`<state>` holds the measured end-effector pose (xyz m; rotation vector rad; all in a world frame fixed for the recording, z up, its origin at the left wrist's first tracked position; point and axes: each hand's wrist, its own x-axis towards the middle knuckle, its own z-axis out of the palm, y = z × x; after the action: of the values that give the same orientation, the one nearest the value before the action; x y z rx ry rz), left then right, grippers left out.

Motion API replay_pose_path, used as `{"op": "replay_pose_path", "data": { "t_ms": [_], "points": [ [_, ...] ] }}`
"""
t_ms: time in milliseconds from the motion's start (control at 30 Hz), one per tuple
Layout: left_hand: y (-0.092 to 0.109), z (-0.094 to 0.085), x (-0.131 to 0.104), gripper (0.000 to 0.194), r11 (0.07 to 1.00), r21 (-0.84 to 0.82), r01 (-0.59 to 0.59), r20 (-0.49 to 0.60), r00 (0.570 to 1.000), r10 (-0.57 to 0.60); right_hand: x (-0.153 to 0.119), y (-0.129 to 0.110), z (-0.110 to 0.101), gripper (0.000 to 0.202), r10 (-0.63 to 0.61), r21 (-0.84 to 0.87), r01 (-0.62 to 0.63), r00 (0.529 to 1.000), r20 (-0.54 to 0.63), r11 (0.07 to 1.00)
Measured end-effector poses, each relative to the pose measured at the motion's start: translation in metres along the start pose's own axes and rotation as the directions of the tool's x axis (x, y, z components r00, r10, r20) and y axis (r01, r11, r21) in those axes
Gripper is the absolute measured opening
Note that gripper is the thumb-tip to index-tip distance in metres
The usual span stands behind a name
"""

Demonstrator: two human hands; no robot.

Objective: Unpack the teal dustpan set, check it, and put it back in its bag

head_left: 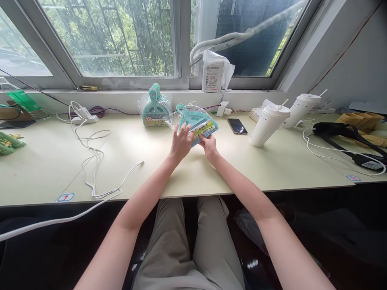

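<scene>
A teal dustpan-and-brush set (196, 121) with a yellow label, in clear plastic wrap, is tilted above the table at the centre. My left hand (181, 141) grips its lower left side, fingers over the front near the label. At the bottom edge, my right hand (208, 146) pinches the set by its bristle side. Just left of it, a stack of similar teal sets (155, 108) in clear wrap stands upright at the back of the table.
On the table (145, 177) lie a white cable (95, 161) at left and a phone (237, 126) right of centre. Two white cups (267, 125) with straws and a black strap (341, 145) are farther right. A wrapped box (213, 74) stands on the windowsill.
</scene>
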<state>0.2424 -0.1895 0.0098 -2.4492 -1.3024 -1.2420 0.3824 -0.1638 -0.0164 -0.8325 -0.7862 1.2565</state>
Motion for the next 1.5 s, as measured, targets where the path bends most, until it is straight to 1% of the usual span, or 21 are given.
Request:
{"op": "replay_pose_path", "data": {
  "t_ms": [133,233,367,533,667,833,933,1000,1067,1200,1300,1367,1500],
  "points": [
    [-0.002,0.002,-0.001,0.034,0.988,0.151,-0.003,-0.043,0.999,0.009,0.001,0.001,0.0,0.019,-0.013,0.038,0.013,1.0,0.002,0.999],
    [-0.003,0.003,-0.001,0.036,0.976,0.213,-0.032,-0.058,0.997,0.046,0.002,0.002,0.0,0.02,-0.019,0.06,0.018,1.0,0.011,0.998],
    [-0.003,0.003,0.0,0.035,0.978,0.2,-0.06,-0.054,0.996,0.072,0.003,0.003,-0.001,0.021,-0.008,0.051,0.008,1.0,0.005,0.999],
    [0.0,0.003,0.001,0.031,0.986,0.162,-0.027,-0.082,0.996,0.041,0.004,0.003,-0.002,0.021,-0.022,0.049,0.02,0.999,0.032,0.999],
    [0.005,0.004,0.002,0.034,0.988,0.15,-0.022,-0.096,0.995,0.036,0.003,0.003,-0.003,0.023,-0.032,0.039,0.032,0.999,0.019,0.999],
    [0.01,0.003,0.002,0.036,0.989,0.144,-0.013,-0.082,0.996,0.025,0.004,0.003,-0.003,0.022,-0.029,0.054,0.028,0.999,0.031,0.998],
    [0.011,0.0,0.002,0.037,0.99,0.138,-0.015,-0.066,0.998,0.025,0.005,-0.001,-0.004,0.025,-0.052,0.024,0.051,0.998,0.042,0.998],
    [0.012,-0.001,0.003,0.039,0.991,0.13,-0.036,-0.039,0.998,0.042,0.004,-0.004,-0.003,0.027,-0.076,-0.027,0.078,0.994,0.076,0.997],
    [0.014,-0.002,0.004,0.04,0.99,0.132,-0.056,-0.016,0.998,0.058,0.001,-0.005,-0.002,0.03,-0.083,-0.098,0.097,0.987,0.139,0.99],
    [0.013,-0.003,0.004,0.044,0.982,0.184,-0.041,0.007,0.999,0.041,-0.008,0.001,0.005,0.037,-0.027,-0.24,0.099,0.958,0.286,0.966],
    [0.01,-0.004,0.004,0.047,0.977,0.212,-0.014,-0.002,1.0,0.015,-0.013,0.008,0.009,0.037,0.014,-0.296,0.102,0.931,0.365,0.95],
    [0.008,-0.004,0.004,0.047,0.974,0.229,-0.007,-0.01,1.0,0.009,-0.015,0.01,0.01,0.038,0.028,-0.301,0.095,0.925,0.38,0.949],
    [0.008,-0.005,0.004,0.046,0.961,0.277,-0.002,-0.001,1.0,0.003,-0.015,0.005,0.009,0.04,0.007,-0.276,0.099,0.934,0.358,0.956]
  ]
}}
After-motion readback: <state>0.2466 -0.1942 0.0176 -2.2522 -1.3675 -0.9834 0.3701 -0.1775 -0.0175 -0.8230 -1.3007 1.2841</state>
